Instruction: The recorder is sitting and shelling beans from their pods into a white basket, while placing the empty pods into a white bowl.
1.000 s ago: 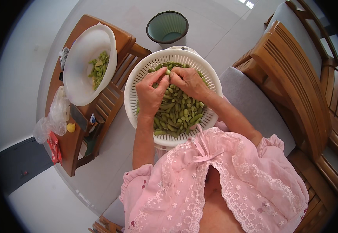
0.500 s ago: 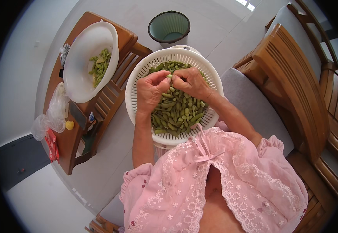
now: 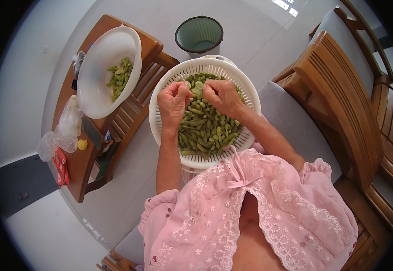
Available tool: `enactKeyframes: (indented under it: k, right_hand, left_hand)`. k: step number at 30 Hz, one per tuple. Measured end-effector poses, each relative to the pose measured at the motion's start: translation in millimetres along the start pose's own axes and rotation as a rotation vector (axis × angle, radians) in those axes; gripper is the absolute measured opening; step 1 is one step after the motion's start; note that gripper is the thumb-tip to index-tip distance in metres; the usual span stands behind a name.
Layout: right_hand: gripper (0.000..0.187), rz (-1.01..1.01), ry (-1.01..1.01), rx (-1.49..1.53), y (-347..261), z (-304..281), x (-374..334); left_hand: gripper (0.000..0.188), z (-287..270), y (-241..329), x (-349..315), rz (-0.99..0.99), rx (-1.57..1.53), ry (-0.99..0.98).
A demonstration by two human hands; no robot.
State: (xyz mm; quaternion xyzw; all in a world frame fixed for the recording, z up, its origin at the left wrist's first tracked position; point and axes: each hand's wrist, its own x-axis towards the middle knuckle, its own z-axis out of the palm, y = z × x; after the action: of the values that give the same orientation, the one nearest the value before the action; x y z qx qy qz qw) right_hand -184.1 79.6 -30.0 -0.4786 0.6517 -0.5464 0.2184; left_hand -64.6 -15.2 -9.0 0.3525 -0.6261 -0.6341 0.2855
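Note:
A white slotted basket (image 3: 160,81) in front of me holds a heap of green soybean pods (image 3: 201,135), with loose pale green beans among them. Over the far part of the heap, my left hand (image 3: 174,100) is closed, thumb pressed to its fingers; whatever it pinches is hidden. Close beside it on the right, my right hand (image 3: 223,96) is also closed, its fingers curled. A pale green split pod (image 3: 198,87) shows between the two hands, at the right hand's fingertips. Both hands stay a little apart.
A large white basin (image 3: 88,81) with empty green pod shells (image 3: 120,77) stands on a wooden table (image 3: 110,22) at left, beside plastic bags (image 3: 67,124). Beyond the basket is a green-lined bin (image 3: 199,34). A wooden chair (image 3: 341,99) with grey seat stands right.
My hands have drawn slightly apart from their fingertip-to-fingertip pinch. The pale split pod now shows open between them. The whole view has shifted a little.

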Motion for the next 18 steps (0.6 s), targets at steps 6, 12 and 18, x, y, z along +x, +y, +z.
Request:
enactKeyframes:
  k: [6, 12, 18]
  right_hand:
    - [0.013, -0.049, 0.121, 0.022, -1.5, 1.5, 4.8]
    - [0.012, -0.181, -0.009, -0.188, 1.7, 9.5, 3.2]
    - [0.016, -0.221, 0.162, -0.116, -6.5, 4.5, 2.3]
  left_hand:
    - [0.028, -3.4, -1.5, 2.9, -0.063, 0.278, -0.051]
    - [0.017, 0.8, 2.4, 0.1, -0.027, -0.154, -0.105]
    - [0.015, -12.2, 8.1, 8.2, 0.048, -0.383, 0.171]
